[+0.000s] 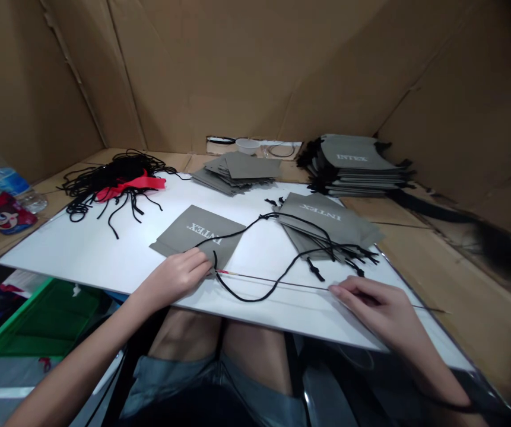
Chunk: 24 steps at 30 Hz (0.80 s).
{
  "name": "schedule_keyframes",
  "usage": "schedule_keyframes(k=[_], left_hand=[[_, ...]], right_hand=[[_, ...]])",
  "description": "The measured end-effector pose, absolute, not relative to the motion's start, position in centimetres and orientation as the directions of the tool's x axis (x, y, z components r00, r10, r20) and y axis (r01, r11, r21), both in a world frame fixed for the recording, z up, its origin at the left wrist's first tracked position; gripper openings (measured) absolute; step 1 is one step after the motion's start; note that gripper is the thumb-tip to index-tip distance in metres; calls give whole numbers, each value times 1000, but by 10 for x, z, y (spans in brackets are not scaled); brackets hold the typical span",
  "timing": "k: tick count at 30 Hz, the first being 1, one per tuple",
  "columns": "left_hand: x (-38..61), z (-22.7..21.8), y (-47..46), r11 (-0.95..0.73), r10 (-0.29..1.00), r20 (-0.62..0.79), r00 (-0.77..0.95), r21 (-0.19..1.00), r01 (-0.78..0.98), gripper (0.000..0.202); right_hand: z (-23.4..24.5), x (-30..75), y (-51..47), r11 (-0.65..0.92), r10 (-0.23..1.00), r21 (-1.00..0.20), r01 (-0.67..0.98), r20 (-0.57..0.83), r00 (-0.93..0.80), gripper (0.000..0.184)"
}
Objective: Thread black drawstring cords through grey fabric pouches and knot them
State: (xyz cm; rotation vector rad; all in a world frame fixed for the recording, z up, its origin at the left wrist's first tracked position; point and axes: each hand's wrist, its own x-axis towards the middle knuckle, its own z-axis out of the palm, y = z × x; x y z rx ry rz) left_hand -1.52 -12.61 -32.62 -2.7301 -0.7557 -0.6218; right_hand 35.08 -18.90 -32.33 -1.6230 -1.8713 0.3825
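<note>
My left hand (180,276) is closed on the lower edge of a flat grey pouch (188,228) printed INTEX, near the board's front edge. My right hand (377,305) pinches a long thin rod (282,283), which runs left to the pouch's edge and sticks out past the hand on the right. The rod has a reddish tip beside my left fingers. A black cord (253,300) loops from there over the board, its end standing up by the pouch; whether it is fastened to the rod I cannot tell.
On the white board (117,261) lie a heap of black cords (124,166) with a red band (133,185), loose grey pouches (255,166) and corded pouches (317,216). A tall pouch stack (357,160) stands back right. A bottle (10,184) and red cup (3,212) are left. Cardboard walls surround everything.
</note>
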Motion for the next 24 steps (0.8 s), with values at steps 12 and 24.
schedule_keyframes(k=[12,24], left_hand=[[-17,-323,-130,-860,373,503,780,-127,494,22],[-16,-323,-128,-865,361,470,805,-154,477,23]], right_hand=[[-323,342,-195,288,920,-538,792,385,-72,33],[-325,339,-202,304,918,-508,805,383,-105,33]])
